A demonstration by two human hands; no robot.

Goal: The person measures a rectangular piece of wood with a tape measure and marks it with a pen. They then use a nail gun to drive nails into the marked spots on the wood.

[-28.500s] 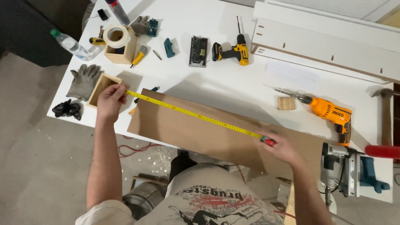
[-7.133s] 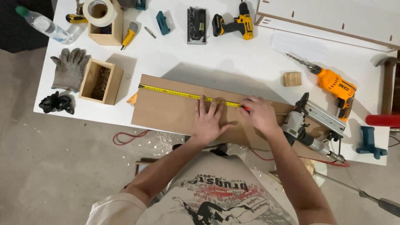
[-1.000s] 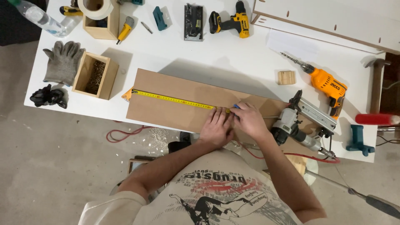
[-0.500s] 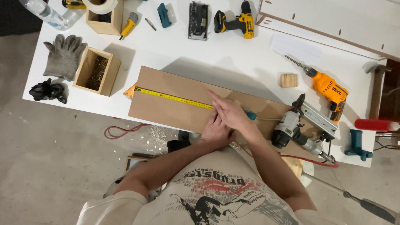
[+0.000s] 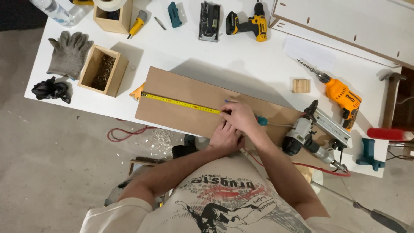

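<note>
A long brown board (image 5: 185,92) lies on the white table (image 5: 241,56), its near edge hanging over the front. A yellow tape measure blade (image 5: 181,102) runs across it from the left end and disappears under my hands. My right hand (image 5: 239,116) reaches over the tape and pinches a thin blue-tipped pen (image 5: 225,101), tip on the board just beyond the tape. My left hand (image 5: 224,139) lies under it, pressed on the board near the front edge, fingers partly hidden. A small teal object (image 5: 261,121) sits by my right wrist.
A nail gun (image 5: 312,131) with a red hose lies on the board's right end, next to an orange drill (image 5: 340,95) and a small wood block (image 5: 301,85). Open wooden box (image 5: 103,70), grey gloves (image 5: 69,54), yellow cordless drill (image 5: 250,23) and white panels (image 5: 345,23) lie farther off.
My right hand has slid left across the tape and now covers part of my left hand, with the pen tip pointing away from me. The board and tape stay put.
</note>
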